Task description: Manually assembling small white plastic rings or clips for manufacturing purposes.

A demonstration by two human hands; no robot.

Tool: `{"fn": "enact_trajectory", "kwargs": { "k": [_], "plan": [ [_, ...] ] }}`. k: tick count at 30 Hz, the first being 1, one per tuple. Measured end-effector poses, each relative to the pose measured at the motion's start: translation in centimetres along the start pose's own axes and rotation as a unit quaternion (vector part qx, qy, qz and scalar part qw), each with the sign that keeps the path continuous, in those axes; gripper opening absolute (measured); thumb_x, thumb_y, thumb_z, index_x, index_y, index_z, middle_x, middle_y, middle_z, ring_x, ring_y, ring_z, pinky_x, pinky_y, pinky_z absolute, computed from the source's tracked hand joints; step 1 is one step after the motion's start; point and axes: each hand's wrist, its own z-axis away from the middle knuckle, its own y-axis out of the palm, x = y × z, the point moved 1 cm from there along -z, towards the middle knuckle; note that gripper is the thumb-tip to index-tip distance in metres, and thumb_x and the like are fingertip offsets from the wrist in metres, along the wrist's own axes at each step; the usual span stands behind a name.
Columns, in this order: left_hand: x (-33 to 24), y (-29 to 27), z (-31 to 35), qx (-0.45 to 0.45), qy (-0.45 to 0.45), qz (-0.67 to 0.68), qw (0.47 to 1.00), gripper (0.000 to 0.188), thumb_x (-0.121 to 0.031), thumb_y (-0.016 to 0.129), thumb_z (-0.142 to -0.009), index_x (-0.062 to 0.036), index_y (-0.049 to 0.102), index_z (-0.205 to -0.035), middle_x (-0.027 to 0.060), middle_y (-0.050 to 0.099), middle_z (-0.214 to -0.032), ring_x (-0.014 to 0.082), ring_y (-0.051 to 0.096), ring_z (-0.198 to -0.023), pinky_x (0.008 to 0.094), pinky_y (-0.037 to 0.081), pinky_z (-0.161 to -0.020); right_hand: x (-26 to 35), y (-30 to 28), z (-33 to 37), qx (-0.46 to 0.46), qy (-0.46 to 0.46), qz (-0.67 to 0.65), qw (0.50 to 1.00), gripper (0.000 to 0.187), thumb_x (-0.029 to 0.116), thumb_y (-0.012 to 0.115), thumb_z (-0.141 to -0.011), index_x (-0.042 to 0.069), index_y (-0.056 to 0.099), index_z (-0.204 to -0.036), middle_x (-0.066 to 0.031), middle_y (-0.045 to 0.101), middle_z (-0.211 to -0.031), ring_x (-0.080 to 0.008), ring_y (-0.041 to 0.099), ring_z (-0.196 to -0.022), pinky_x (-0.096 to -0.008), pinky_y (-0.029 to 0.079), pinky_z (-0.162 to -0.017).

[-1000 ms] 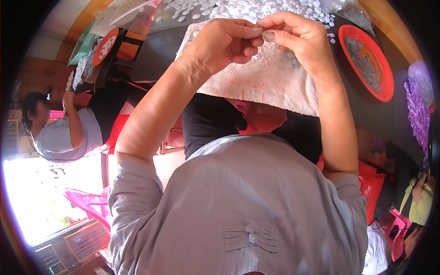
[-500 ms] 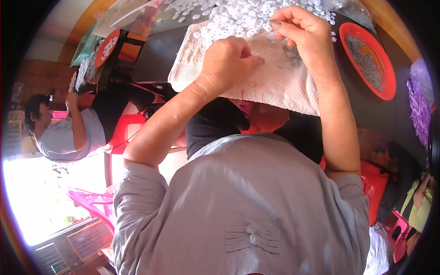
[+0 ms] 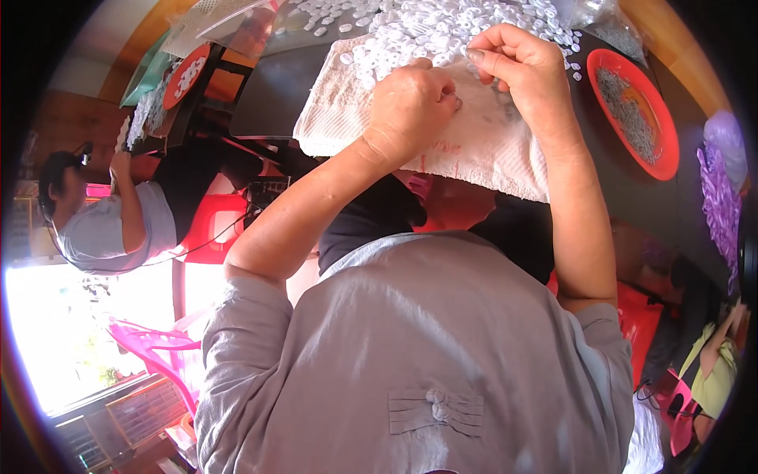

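Note:
My left hand is curled closed above a pale towel at the table's near edge. Whatever its fingers hold is hidden behind the knuckles. To its right, my right hand has thumb and forefinger pinched together over the towel, pointing toward the left hand. Anything in that pinch is too small to make out. Just beyond both hands spreads a heap of small white plastic pieces, oval with openings, some lying on the towel's far part.
A red oval plate with thin grey metal pieces stands at the right. Behind it lies a clear plastic bag. Purple material is at the far right. Another person sits at the left near a second red plate.
My left hand has shifted slightly right, nearer the right hand, its fingers curled tighter. The right hand sits a little lower, still pinched. The whole view has shifted slightly.

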Motion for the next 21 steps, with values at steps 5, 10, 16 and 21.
{"fn": "enact_trajectory", "kwargs": {
  "k": [5, 10, 16, 21],
  "plan": [
    [-0.2, -0.2, 0.1, -0.011, -0.007, 0.089, 0.996, 0.007, -0.011, 0.068, -0.071, -0.0054, 0.067, -0.076, 0.0113, 0.062, -0.079, 0.0327, 0.062, -0.072, 0.0414, 0.051, -0.066, -0.4, -0.1, -0.1, 0.006, -0.003, -0.014, 1.000, 0.007, 0.008, 0.062, -0.085, 0.005, 0.066, -0.089, 0.0039, 0.061, -0.072, -0.0018, 0.052, -0.064, -0.0171, 0.035, -0.054],
    [0.3, -0.6, -0.1, -0.020, -0.089, 0.316, 0.944, 0.007, -0.005, 0.067, -0.077, -0.0007, 0.065, -0.082, 0.0072, 0.064, -0.077, 0.0186, 0.061, -0.065, 0.0301, 0.048, -0.059, -0.4, 0.2, -0.1, 0.014, -0.010, -0.011, 1.000, 0.007, 0.008, 0.060, -0.086, 0.005, 0.065, -0.090, 0.0036, 0.061, -0.072, -0.0020, 0.052, -0.065, -0.0168, 0.034, -0.054],
    [1.1, -1.1, 0.3, -0.016, -0.213, 0.565, 0.797, 0.010, -0.004, 0.064, -0.083, 0.0018, 0.062, -0.092, 0.0066, 0.065, -0.078, 0.0116, 0.059, -0.063, 0.0222, 0.045, -0.056, -1.0, 1.0, 0.1, 0.040, 0.038, -0.024, 0.998, 0.008, 0.010, 0.061, -0.087, 0.005, 0.065, -0.092, 0.0042, 0.060, -0.072, -0.0024, 0.052, -0.066, -0.0179, 0.034, -0.055],
    [1.5, -0.8, 0.7, -0.036, -0.212, 0.612, 0.761, 0.010, -0.004, 0.063, -0.084, 0.0018, 0.061, -0.093, 0.0072, 0.065, -0.078, 0.0122, 0.060, -0.064, 0.0227, 0.046, -0.056, -1.1, 1.9, 0.0, 0.076, 0.030, 0.000, 0.997, 0.007, 0.012, 0.061, -0.088, 0.006, 0.065, -0.091, 0.0045, 0.061, -0.075, -0.0028, 0.053, -0.068, -0.0182, 0.035, -0.057]
  ]
}}
